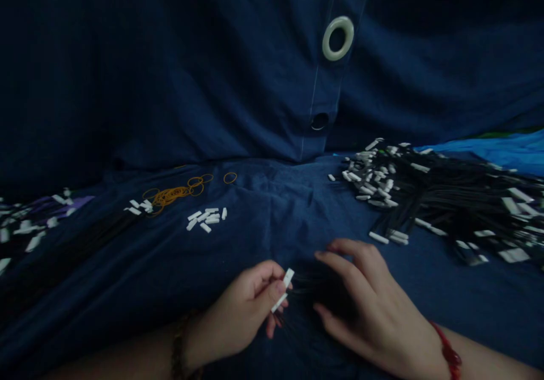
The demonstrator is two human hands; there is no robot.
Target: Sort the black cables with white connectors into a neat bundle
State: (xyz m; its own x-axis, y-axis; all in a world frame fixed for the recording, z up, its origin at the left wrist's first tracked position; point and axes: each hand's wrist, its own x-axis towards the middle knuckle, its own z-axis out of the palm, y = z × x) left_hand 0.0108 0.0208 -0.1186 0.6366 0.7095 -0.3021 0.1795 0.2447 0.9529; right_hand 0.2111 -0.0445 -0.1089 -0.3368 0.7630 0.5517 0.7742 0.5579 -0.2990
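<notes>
Near the bottom middle, my left hand [259, 295] pinches black cords with white tips [288, 278] between thumb and fingers. Two white tips show at the thumb, and thin dark strands trail to the right and downward. My right hand [365, 300] hovers just right of them, its thumb and fingers apart with nothing visible between them. Its palm side is in shadow. Beyond my hands, a small group of loose white tips [208, 218] lies on the dark blue cloth.
A big heap of black cords with white tips [442, 193] spreads at the right, beside bright blue material [501, 150]. Orange rubber bands [172, 196] lie at left, near another cord bundle [102, 224]. More white tips [29, 224] sit far left. A blue curtain with metal eyelets [327, 57] hangs behind.
</notes>
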